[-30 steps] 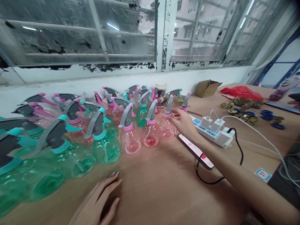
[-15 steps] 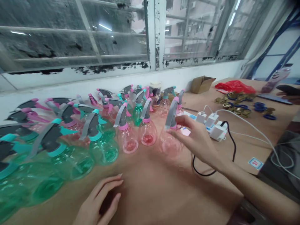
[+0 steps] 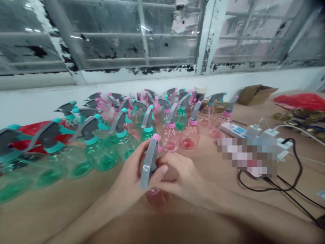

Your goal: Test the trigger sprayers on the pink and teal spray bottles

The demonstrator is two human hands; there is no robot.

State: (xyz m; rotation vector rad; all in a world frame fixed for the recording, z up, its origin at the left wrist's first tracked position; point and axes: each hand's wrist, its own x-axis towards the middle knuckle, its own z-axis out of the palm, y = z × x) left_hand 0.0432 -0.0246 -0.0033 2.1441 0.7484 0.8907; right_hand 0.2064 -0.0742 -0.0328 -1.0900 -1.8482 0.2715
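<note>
The bottle (image 3: 156, 199) has moved from the right of the row to between both hands, and the left hand (image 3: 129, 174), half a second ago apart from it, has joined the right hand (image 3: 186, 179) there. One bottle, two hands: the left curls around its neck, the right's bent fingers press in from the other side — overlapping digits hide the exact grip. Two pink bottles (image 3: 189, 138) stand just beyond; three white plugs (image 3: 270, 133) sit in one power strip (image 3: 236, 130). The held body is round, clear pink plastic, its spray head (image 3: 149, 162) smooth and grey. Its long axis is roughly upright, the pink nozzle (image 3: 155, 137) pointing windowward.
</note>
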